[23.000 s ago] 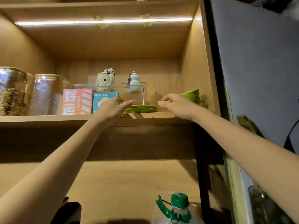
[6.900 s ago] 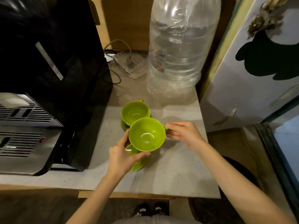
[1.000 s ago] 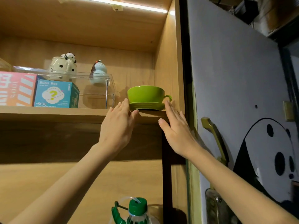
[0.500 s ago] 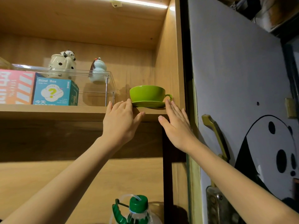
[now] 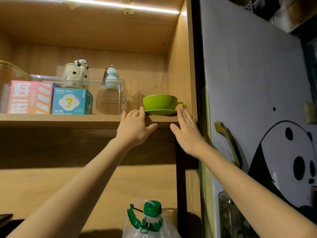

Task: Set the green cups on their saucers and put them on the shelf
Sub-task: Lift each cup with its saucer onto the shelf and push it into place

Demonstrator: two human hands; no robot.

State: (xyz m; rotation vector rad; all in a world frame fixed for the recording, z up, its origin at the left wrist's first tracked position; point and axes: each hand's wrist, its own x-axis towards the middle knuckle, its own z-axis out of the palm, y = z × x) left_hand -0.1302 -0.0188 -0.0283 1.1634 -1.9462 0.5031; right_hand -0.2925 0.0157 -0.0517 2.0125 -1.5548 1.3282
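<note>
1. Reaching up: left hand (image 5: 135, 128) flat, fingers spread, tips touching saucer (image 5: 160, 112) rim.
2. Right hand (image 5: 187, 133) open, empty, beside saucer.
3. Green cup (image 5: 160, 102) on saucer, shelf (image 5: 68, 120) right end.

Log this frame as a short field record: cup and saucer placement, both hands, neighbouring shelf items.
cup: green cup upright on green saucer, handle to the right
placement: right end of shelf, near its front edge
left hand: left hand open, fingers by the saucer's left rim, contact unclear
right hand: right hand open beside the saucer's right, holding nothing
neighbours: clear box, blue Blind Box
</note>
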